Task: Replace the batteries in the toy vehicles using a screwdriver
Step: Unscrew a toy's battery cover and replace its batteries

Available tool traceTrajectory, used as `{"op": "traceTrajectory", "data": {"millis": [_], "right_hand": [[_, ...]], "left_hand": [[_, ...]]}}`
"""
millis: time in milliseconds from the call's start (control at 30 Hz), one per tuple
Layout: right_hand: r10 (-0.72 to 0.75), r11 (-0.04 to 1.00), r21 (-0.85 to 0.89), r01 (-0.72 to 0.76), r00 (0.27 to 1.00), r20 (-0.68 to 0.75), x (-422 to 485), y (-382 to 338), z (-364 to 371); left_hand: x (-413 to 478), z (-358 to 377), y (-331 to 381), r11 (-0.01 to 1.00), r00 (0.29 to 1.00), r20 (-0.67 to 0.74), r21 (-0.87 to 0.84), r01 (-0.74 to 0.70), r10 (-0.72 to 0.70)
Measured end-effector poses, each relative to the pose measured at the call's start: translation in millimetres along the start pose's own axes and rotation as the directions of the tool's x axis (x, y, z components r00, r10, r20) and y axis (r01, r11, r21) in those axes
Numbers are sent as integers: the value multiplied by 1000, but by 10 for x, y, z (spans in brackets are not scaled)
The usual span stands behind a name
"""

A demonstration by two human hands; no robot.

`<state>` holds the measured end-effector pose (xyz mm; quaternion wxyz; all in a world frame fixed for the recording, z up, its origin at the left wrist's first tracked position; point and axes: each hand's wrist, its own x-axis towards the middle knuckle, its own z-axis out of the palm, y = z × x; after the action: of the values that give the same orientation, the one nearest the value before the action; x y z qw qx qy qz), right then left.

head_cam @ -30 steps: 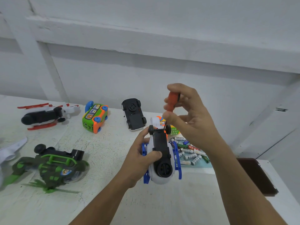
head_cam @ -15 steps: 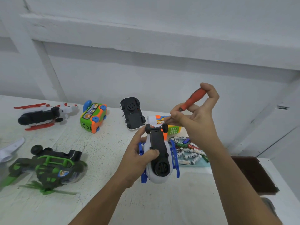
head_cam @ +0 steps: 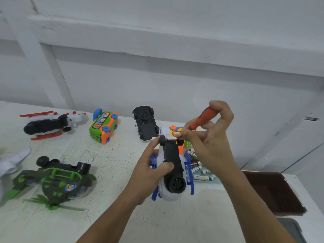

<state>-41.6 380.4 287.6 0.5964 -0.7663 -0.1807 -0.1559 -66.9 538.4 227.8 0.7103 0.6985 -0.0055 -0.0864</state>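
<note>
Gripping the toy helicopter (head_cam: 172, 155) with my left hand (head_cam: 147, 174); my right hand (head_cam: 212, 144) pinches the orange screwdriver (head_cam: 204, 118); I must seat its tip squarely.

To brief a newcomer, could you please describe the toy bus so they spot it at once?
On the white table, look along the far edge by the wall, between the red-and-white helicopter and the upturned black car. The toy bus there alone is bright green and orange, with blue wheels and cartoon faces.
</note>
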Motion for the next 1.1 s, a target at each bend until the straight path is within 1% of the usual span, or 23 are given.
{"op": "traceTrajectory", "data": {"millis": [67, 200, 267, 400, 500, 567, 733, 833, 933, 967, 1033, 1067, 1100], "right_hand": [[135, 991, 9, -137, 988, 76, 118, -72, -71], [371, 929, -50, -368, 915, 161, 347, -110, -163], [449, 893, -40, -449, 877, 174, 404, -85, -166], [521, 837, 74, -542, 832, 192, 422, -15, -177], [531, 815, 147, -560, 825, 195, 388, -10, -199], [528, 799, 213, -563, 825, 200, 351, -29, -219], [479, 805, 291, -517, 856, 197, 178, -169, -283], [480, 763, 364, -534, 845, 234, 39, -249, -311], [513, 688, 431, -584, 812, 280, -73, -246, -331], [523, 669, 457, -586, 809, 270, -96, -227, -328], [535, 662, 515, -545, 825, 185, -127, -182, -306], [529, 686, 527, -502, 841, 113, -145, -166, -285], [507, 732, 512, -449, 861, 29, -167, -157, -263]], "left_hand": [[-6, -2, -14, 999, 1000, 4, 36, -2, 2], [-11, 26, -30, 997, 1000, 12, 70, 17, -18], [-6, 41, -35, 997, 999, 11, 66, 31, -31], [-29, 36, 5, 999, 1000, 1, 35, -7, 7], [-45, 39, 23, 999, 1000, 0, 43, -20, 20], [-42, 53, 21, 999, 1000, -3, 48, -3, 3], [-33, 39, 5, 998, 999, -15, 33, 47, -47], [-40, 7, 7, 999, 999, 4, -11, 51, -51], [-43, -5, -3, 998, 999, 23, -48, 50, -49], [-49, -2, 4, 997, 998, 34, -54, 53, -51], [-62, 8, 20, 997, 997, 52, -51, 54, -52], [-65, 15, 25, 998, 997, 62, -46, 50, -47], [-70, 25, 32, 998, 997, 73, -35, 43, -41]]}}
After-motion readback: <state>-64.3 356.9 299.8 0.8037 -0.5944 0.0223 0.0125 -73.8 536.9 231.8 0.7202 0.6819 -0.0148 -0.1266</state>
